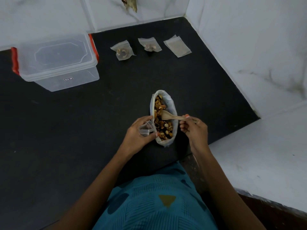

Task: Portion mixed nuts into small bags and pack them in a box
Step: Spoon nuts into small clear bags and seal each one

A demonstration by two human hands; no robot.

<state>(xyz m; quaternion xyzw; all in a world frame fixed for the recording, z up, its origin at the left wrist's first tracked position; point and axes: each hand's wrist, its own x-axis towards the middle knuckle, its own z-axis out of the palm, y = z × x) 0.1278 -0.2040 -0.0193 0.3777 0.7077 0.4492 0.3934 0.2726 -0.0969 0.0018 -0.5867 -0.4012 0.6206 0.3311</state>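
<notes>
- Wooden spoon [172,117] over mixed nuts [163,125]: a person's right hand [193,126] pinches the handle between thumb and fingers. The spoon's bowl hangs over the heap in the open sack [172,103], which stands between the two hands.
- The left hand [141,130] grips a clear pouch [145,129] in curled fingers, just beside the sack's left rim, thumb at that rim. The pouch looks empty.
- The step in hand appears to be scooping a portion. The pouch mouth wants holding wide and close over the sack so strays drop back in, and the spoon is best kept level and modestly loaded.
- The sack's rolled rim looks soft; a hard push from the spoon could tip it.
- Beyond the hands, well apart, lie two filled pouches [123,50] [149,44] and, right of them, flat empty ones [177,45].
- The box [56,60] sits far forward and left of the left hand, lid on, red clips at its ends.
- Black counter [74,130] lies open left of the left hand. Right of the right hand it ends near a white wall [249,63], leaving that side tighter for a swing.
</notes>
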